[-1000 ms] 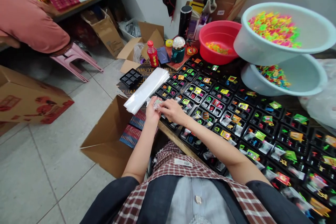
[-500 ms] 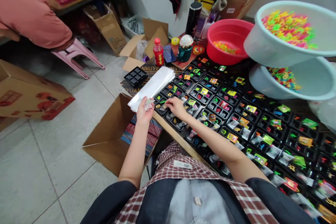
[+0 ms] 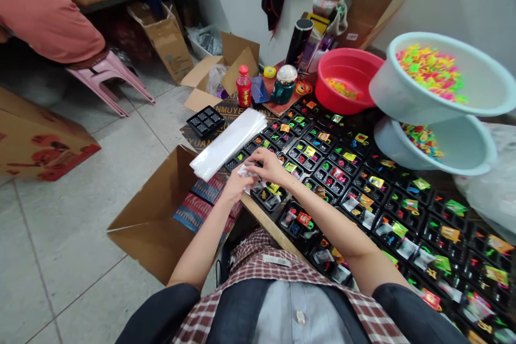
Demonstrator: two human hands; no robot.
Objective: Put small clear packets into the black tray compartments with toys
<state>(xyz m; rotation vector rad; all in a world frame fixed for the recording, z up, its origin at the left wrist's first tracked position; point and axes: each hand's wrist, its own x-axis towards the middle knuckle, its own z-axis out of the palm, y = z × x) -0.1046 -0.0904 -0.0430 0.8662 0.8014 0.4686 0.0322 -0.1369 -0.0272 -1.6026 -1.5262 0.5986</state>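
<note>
My left hand is closed around some small clear plastic packets over the table's near edge. Above it, my right hand meets the left, its fingertips pinched at the same packets; what exactly they grip is hidden. Under and around both hands lie black compartment trays in rows, holding small coloured plastic pieces and little wrapped sachets. Beside the left hand rests a stack of white plastic sheets or bags.
An open cardboard box stands below the table's left edge. Pale blue tubs and a red basin hold coloured pieces. A red bottle and an unfilled black tray sit at the back. Another person sits on a pink stool.
My right hand has left the tray and come to the left hand. The left hand has moved slightly right and down, and the camera view has shifted.
</note>
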